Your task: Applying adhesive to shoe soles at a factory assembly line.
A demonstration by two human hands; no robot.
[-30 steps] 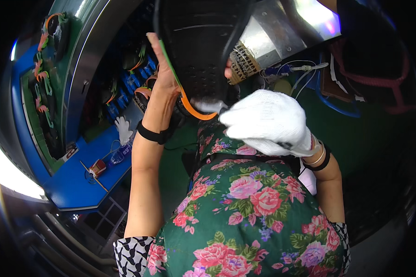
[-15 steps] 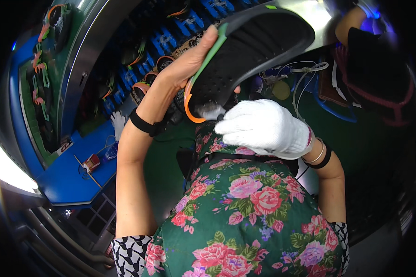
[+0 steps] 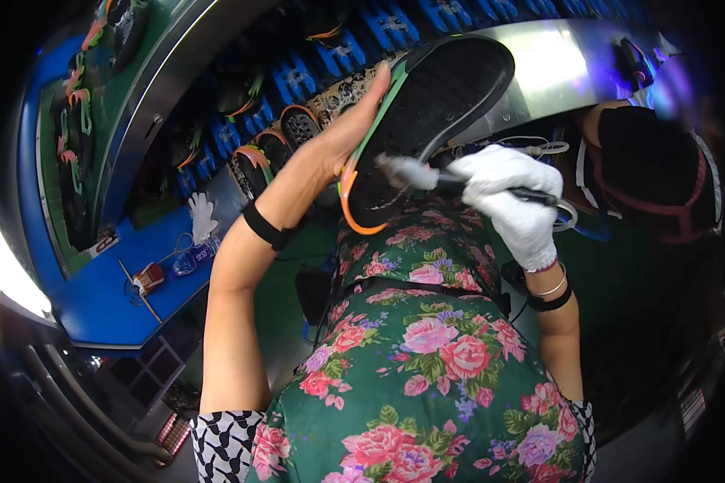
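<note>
My bare left hand (image 3: 353,131) grips a shoe sole (image 3: 447,101) by its left edge, thumb along the rim. The sole is black inside, with a green-to-orange edge, and is tilted with its orange end toward me. My right hand (image 3: 511,189), in a white knit glove, is wrapped round the dark handle of a brush (image 3: 417,174). The pale, slightly blurred bristles are at the inside of the sole, near its orange end; whether they touch cannot be told. My left fingers are hidden behind the sole.
Behind the sole runs a curved metal rail (image 3: 540,68) with blue racks (image 3: 346,52) and more soles (image 3: 298,125). On the blue table (image 3: 109,310) at left lie a white glove (image 3: 202,216) and a plastic bottle (image 3: 193,258). Another person (image 3: 648,161) is at far right.
My right hand has moved right and away from me, and more of the brush handle shows. The bristles have shifted up the sole from its orange end. The sole sits slightly lower in view.
</note>
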